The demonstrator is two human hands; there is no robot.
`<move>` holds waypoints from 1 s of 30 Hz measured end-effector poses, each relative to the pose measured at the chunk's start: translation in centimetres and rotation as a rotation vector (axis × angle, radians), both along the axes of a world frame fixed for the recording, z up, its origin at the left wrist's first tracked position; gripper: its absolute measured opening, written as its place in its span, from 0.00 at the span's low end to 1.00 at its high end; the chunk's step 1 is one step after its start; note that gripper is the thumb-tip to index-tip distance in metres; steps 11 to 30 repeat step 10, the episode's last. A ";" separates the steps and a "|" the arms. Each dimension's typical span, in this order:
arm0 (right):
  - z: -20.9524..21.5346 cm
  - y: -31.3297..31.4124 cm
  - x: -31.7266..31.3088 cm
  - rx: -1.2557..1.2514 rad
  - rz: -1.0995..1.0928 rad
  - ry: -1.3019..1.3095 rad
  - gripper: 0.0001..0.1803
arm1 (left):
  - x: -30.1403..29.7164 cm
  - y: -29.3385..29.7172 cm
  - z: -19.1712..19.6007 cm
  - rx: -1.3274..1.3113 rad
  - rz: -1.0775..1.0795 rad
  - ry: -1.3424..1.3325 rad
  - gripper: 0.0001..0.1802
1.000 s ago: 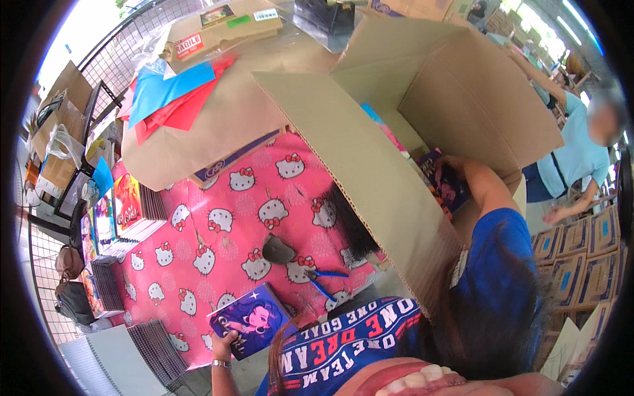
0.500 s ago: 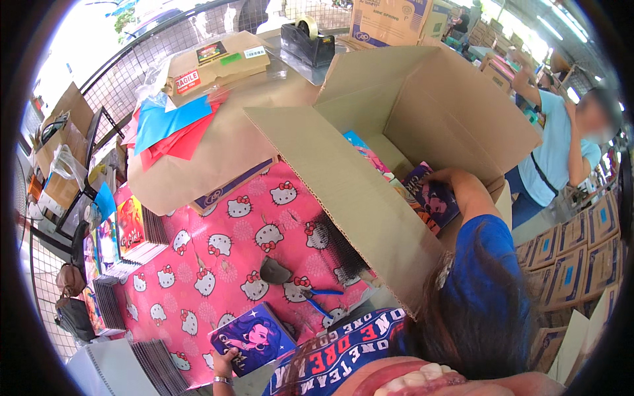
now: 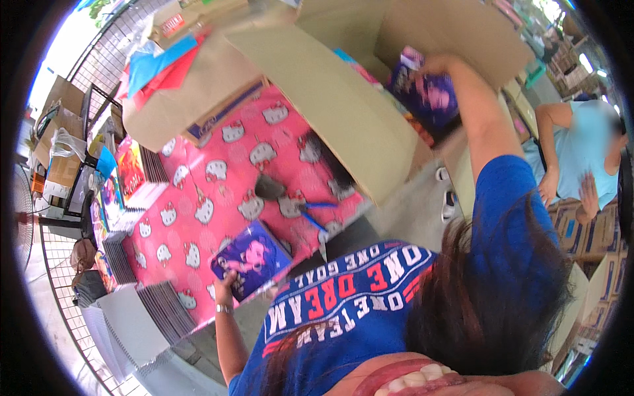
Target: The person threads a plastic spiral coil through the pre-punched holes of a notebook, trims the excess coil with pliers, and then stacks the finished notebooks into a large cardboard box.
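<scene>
My left hand (image 3: 226, 286) grips the lower edge of a purple book (image 3: 249, 259) with a pink cartoon cover, just above a pink cartoon-print tablecloth (image 3: 198, 218). My right hand (image 3: 437, 64) is raised over a large open cardboard box (image 3: 356, 112) and holds a second purple book (image 3: 422, 89) at the box's opening. My blue sleeve and long dark hair hide much of the right arm.
Stacks of thin books (image 3: 125, 257) line the table's left edge. A grey scraper (image 3: 269, 188) and a blue pen (image 3: 316, 218) lie on the cloth. Red and blue sheets (image 3: 162, 63) rest on another box. A person in a light blue shirt (image 3: 581, 158) sits at right among small boxes.
My right hand has lifted the purple book up and out of the box's interior toward its opening. My left hand still holds the other book low on the table.
</scene>
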State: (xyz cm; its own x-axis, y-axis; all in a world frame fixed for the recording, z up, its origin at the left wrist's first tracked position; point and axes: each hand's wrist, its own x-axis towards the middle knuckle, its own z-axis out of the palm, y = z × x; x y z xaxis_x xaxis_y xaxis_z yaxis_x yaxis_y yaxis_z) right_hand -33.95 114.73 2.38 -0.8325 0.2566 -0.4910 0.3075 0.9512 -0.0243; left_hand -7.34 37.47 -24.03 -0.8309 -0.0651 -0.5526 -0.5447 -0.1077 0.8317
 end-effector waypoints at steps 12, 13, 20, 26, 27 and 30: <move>13.5 -4.0 6.9 -0.132 0.235 0.846 0.39 | -0.4 -0.7 -0.9 -0.028 -0.152 0.003 0.19; 13.5 -4.0 6.9 -0.132 0.235 0.846 0.39 | -0.4 -0.7 -0.9 -0.028 -0.152 0.003 0.19; 13.5 -4.0 6.9 -0.132 0.235 0.846 0.39 | -0.4 -0.7 -0.9 -0.028 -0.152 0.003 0.19; 13.5 -4.0 6.9 -0.132 0.235 0.846 0.39 | -0.4 -0.7 -0.9 -0.028 -0.152 0.003 0.19; 13.5 -4.0 6.9 -0.132 0.235 0.846 0.39 | -0.4 -0.7 -0.9 -0.028 -0.152 0.003 0.19; 13.5 -4.0 6.9 -0.132 0.235 0.846 0.39 | -0.4 -0.7 -0.9 -0.028 -0.152 0.003 0.19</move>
